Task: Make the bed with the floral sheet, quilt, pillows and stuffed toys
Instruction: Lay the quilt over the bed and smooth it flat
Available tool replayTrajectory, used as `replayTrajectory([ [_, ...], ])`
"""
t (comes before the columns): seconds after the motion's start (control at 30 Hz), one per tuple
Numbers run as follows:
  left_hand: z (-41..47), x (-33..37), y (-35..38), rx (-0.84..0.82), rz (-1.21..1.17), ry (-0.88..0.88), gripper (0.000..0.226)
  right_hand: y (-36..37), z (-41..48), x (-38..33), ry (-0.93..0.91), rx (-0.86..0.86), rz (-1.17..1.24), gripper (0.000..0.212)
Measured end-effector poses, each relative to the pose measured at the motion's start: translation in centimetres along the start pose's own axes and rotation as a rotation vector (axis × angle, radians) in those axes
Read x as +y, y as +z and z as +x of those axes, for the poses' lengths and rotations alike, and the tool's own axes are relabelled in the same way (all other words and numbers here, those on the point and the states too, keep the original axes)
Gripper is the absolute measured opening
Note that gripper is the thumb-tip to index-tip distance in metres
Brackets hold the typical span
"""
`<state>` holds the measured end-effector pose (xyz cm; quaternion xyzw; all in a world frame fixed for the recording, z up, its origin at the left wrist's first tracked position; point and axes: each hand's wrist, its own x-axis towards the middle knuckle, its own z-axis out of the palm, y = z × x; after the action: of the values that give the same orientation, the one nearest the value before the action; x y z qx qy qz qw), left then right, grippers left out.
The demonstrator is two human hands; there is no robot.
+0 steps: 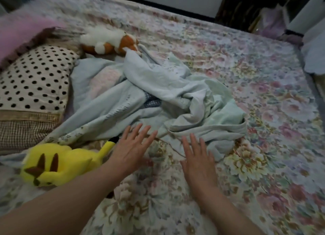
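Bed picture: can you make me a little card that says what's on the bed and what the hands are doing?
sheet: floral sheet, spread over the bed
quilt: pale blue quilt, crumpled in the middle
pillow: polka-dot pillow, on the left
toys: yellow stuffed toy beside the left hand; orange-and-white stuffed toy beyond the quilt
hands: left hand and right hand both open, fingers straight, at the quilt's near edge

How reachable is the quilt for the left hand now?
Probably yes: the left hand is open, fingertips at the near edge of the quilt, nothing between; the yellow toy lies off to the side.
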<state>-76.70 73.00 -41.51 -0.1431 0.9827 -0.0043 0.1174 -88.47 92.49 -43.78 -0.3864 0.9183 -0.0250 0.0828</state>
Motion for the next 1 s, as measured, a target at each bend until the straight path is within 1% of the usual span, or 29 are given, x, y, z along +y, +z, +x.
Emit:
replayTrajectory([
  [0.07, 0.3, -1.9, 0.8, 0.007, -0.013, -0.024, 0.092, -0.6, 2.7, -0.4, -0.037, -0.030, -0.012, 0.083],
  [0.17, 0.6, -3.9, 1.4, 0.020, 0.003, -0.018, 0.107, -2.8, 6.5, -1.5, -0.023, -0.106, -0.020, 0.072],
  [0.2, 0.9, -4.2, 1.7, 0.049, -0.010, -0.007, 0.110, -3.0, 7.8, -1.9, -0.046, -0.104, -0.043, 0.072],
  [0.27, 2.2, -4.9, 2.7, 0.105, 0.002, -0.001, 0.111, -2.4, 10.1, -2.8, -0.120, -0.090, -0.070, 0.080],
  [0.33, 3.4, -4.9, 2.4, 0.120, 0.018, 0.028, 0.108, -1.7, 11.9, -3.1, -0.208, -0.108, -0.112, 0.085],
  [0.37, 3.9, -4.8, 2.5, 0.087, 0.024, 0.037, 0.103, -1.5, 12.5, -2.9, -0.230, -0.149, -0.142, 0.083],
  [0.4, 4.2, -4.5, 2.4, -0.006, 0.036, 0.042, 0.096, -1.1, 13.0, -2.5, -0.227, -0.192, -0.209, 0.079],
  [0.47, 3.6, -4.2, 2.7, -0.330, 0.090, 0.068, 0.086, 0.0, 12.9, -0.6, -0.221, -0.291, -0.407, 0.069],
  [0.53, 2.5, -4.0, 2.9, -0.614, 0.244, 0.144, 0.088, 1.2, 10.6, 2.2, -0.233, -0.417, -0.579, 0.051],
  [0.57, 1.9, -4.1, 3.2, -0.731, 0.302, 0.154, 0.087, 1.9, 8.9, 4.3, -0.198, -0.490, -0.568, 0.041],
  [0.6, 1.1, -4.4, 3.5, -0.817, 0.331, 0.133, 0.083, 2.0, 7.1, 6.3, -0.140, -0.551, -0.632, 0.034],
  [0.63, 0.6, -4.8, 3.6, -0.871, 0.323, 0.092, 0.078, 1.9, 5.3, 8.1, -0.025, -0.589, -0.614, 0.031],
  [0.67, 0.2, -5.1, 3.9, -0.896, 0.314, 0.058, 0.074, 1.9, 3.9, 9.4, 0.124, -0.581, -0.497, 0.031],
  [0.7, -0.1, -5.4, 4.0, -0.895, 0.307, 0.044, 0.071, 1.7, 3.5, 9.9, 0.208, -0.590, -0.422, 0.032],
  [0.73, -0.2, -5.8, 4.5, -0.880, 0.293, 0.039, 0.067, 1.2, 2.6, 10.1, 0.140, -0.715, -0.484, 0.035],
  [0.77, 0.0, -5.9, 4.6, -0.868, 0.265, 0.020, 0.062, 0.7, 2.5, 10.6, 0.087, -0.710, -0.482, 0.039],
  [0.8, 0.2, -6.0, 4.7, -0.851, 0.244, 0.001, 0.058, 0.1, 2.6, 9.6, 0.163, -0.742, -0.432, 0.042],
  [0.83, 0.7, -5.8, 4.5, -0.840, 0.240, -0.006, 0.053, -0.3, 3.0, 8.3, 0.276, -0.686, -0.310, 0.041],
  [0.87, 1.2, -5.7, 4.1, -0.803, 0.246, 0.006, 0.049, -0.7, 3.6, 6.6, 0.244, -0.609, -0.206, 0.035],
  [0.9, 1.7, -5.5, 3.1, -0.752, 0.235, 0.017, 0.043, -1.4, 4.3, 4.3, 0.160, -0.538, -0.182, 0.028],
  [0.93, 2.3, -5.7, 2.1, -0.677, 0.217, 0.022, 0.035, -2.3, 5.2, 2.2, 0.036, -0.419, -0.193, 0.021],
  [0.97, 3.1, -6.3, 0.6, -0.582, 0.196, 0.009, 0.026, -3.1, 6.0, 0.2, -0.082, -0.323, -0.190, 0.022],
  [1.0, 4.0, -7.5, -1.1, -0.460, 0.163, -0.011, 0.020, -3.7, 6.9, -1.6, -0.163, -0.216, -0.195, 0.033],
])
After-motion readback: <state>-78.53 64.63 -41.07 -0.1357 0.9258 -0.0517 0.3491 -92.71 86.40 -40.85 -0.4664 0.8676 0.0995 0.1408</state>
